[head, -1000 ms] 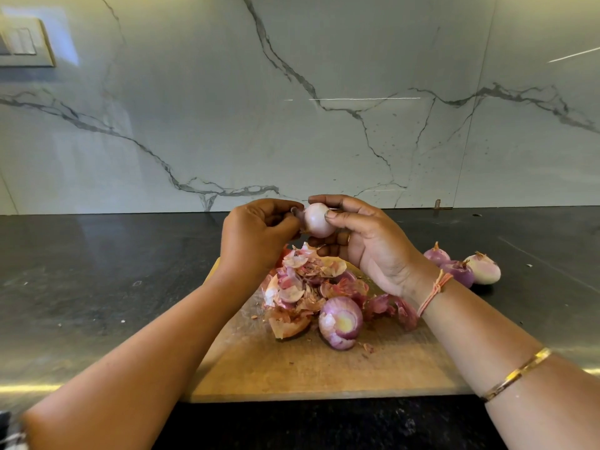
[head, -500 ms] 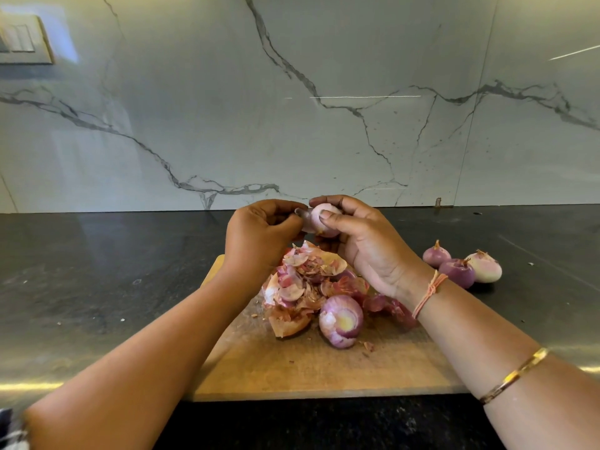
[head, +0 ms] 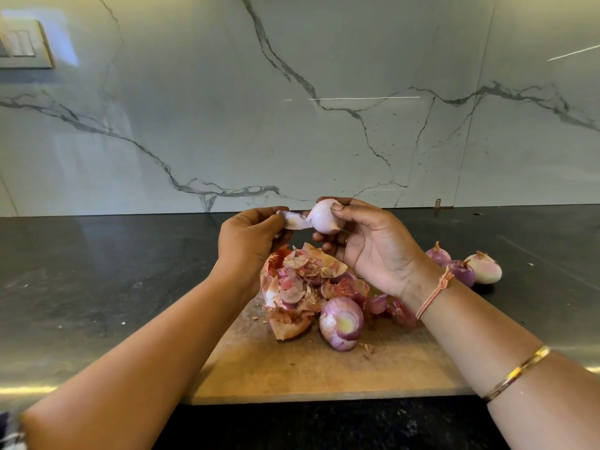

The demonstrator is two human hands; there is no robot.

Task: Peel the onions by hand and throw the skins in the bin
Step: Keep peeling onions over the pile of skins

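My right hand (head: 376,248) grips a small pale pink onion (head: 323,217) above the wooden cutting board (head: 324,371). A strip of skin (head: 297,220) hangs off the onion's left side, and my left hand (head: 250,241) pinches its free end. Under both hands lies a pile of onion skins (head: 302,287) on the board. A larger purple onion (head: 341,323) with its cut end facing me rests in front of the pile. No bin is in view.
Three peeled onions (head: 464,266) sit on the dark counter (head: 97,280) to the right of the board. A marble-patterned wall (head: 292,108) rises behind the counter, with a switch plate (head: 22,43) at upper left.
My left hand has pulled away to the left, drawing a strip of skin off the onion. The right hand has turned the onion slightly.
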